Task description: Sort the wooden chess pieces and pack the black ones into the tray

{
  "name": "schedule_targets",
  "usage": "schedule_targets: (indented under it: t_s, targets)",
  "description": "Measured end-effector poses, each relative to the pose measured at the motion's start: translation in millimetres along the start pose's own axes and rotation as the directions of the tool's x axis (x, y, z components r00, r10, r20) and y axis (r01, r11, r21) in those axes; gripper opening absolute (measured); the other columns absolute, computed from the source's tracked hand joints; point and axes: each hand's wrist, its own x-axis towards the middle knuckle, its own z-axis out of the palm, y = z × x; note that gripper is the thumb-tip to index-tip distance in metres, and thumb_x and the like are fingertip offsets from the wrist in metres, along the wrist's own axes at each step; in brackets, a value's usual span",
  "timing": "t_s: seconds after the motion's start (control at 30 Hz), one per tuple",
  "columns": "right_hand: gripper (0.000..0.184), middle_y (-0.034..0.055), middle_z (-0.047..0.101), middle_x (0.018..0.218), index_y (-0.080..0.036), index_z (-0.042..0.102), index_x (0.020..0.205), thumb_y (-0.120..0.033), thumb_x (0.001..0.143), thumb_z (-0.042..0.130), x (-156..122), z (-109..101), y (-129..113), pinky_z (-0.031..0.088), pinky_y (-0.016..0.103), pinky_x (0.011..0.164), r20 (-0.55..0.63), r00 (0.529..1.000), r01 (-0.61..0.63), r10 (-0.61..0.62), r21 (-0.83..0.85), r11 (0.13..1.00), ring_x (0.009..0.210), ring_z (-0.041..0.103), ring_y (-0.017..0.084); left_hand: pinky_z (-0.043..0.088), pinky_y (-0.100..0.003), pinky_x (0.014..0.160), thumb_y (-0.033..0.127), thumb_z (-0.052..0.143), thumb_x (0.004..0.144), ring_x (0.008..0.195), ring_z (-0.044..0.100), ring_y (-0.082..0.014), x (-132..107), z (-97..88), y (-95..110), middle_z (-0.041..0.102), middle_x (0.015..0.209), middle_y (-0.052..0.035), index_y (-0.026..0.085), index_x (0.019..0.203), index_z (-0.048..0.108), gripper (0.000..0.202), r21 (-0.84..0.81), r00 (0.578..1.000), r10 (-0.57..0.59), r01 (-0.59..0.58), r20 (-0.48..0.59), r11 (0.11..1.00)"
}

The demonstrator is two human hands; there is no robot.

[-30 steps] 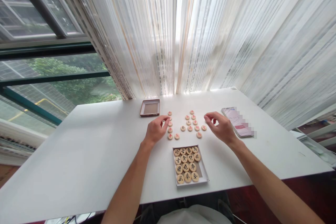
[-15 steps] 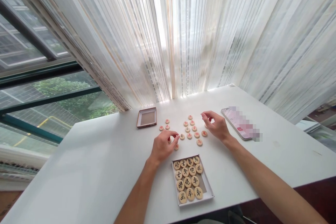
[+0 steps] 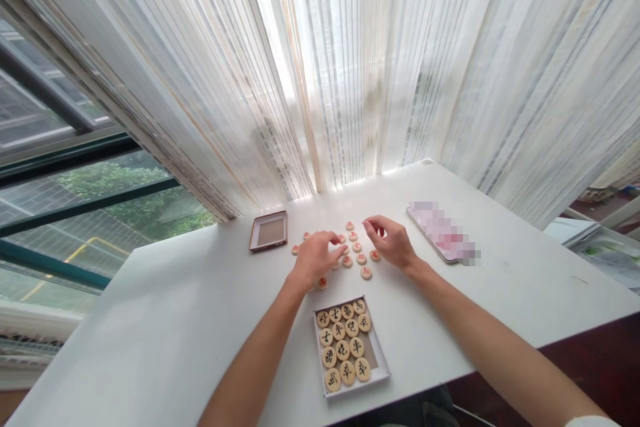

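Several round wooden chess pieces with red characters (image 3: 356, 247) lie loose on the white table (image 3: 175, 307). My left hand (image 3: 316, 257) rests over the left part of this group, its fingers curled down onto the pieces. My right hand (image 3: 391, 242) hovers at the right of the group with fingers bent in a loose pinch; what it holds, if anything, is hidden. Nearer to me stands a shallow white box (image 3: 381, 367) filled with several pieces bearing black characters (image 3: 343, 343).
A brown box lid (image 3: 270, 231) lies to the left of the pieces. A phone (image 3: 443, 232) lies to the right of my right hand. Sheer white curtains hang behind the table, and a window is at the left.
My left hand has moved forward from the lower pieces onto the middle of the red group. My right hand stayed by the right side. The view has shifted slightly to the right.
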Motion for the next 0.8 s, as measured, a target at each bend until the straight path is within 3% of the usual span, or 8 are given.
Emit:
schedule_targets:
  t_s: [0.2,0.63,0.8]
  targets:
    - [0.018,0.0020,0.069,0.077,-0.021,0.066,0.088,-0.029,0.096,0.053,1,-2,2,0.047,0.027,0.062,-0.018,1.000,-0.012,0.012,0.010,1.000,0.062,0.056,0.015,0.046,-0.032,0.075,0.041,0.066,0.084,0.089,0.068,-0.0241,3,13.3,9,0.076,0.093,-0.0003,0.025,0.086,0.070,0.016,0.071,0.993,-0.107,0.104,0.044,0.992]
    - [0.018,0.0016,0.069,0.076,-0.021,0.066,0.086,-0.029,0.096,0.054,2,0,1,0.048,0.028,0.062,-0.006,1.000,-0.025,0.026,0.031,0.999,0.063,0.058,0.015,0.046,-0.035,0.077,0.041,0.061,0.086,0.094,0.069,-0.0290,10,13.1,27,0.075,0.095,-0.0081,0.023,0.098,0.067,0.022,0.335,0.978,-0.190,0.150,0.089,0.930]
    - [0.018,0.0014,0.069,0.076,-0.021,0.067,0.087,-0.030,0.096,0.054,2,-1,1,0.048,0.027,0.063,-0.002,1.000,-0.029,0.029,0.031,0.999,0.063,0.058,0.015,0.049,-0.037,0.076,0.040,0.063,0.085,0.092,0.070,-0.0302,8,0.2,33,0.075,0.092,-0.0080,0.023,0.093,0.068,0.019,0.278,0.980,-0.199,0.182,0.033,0.943]
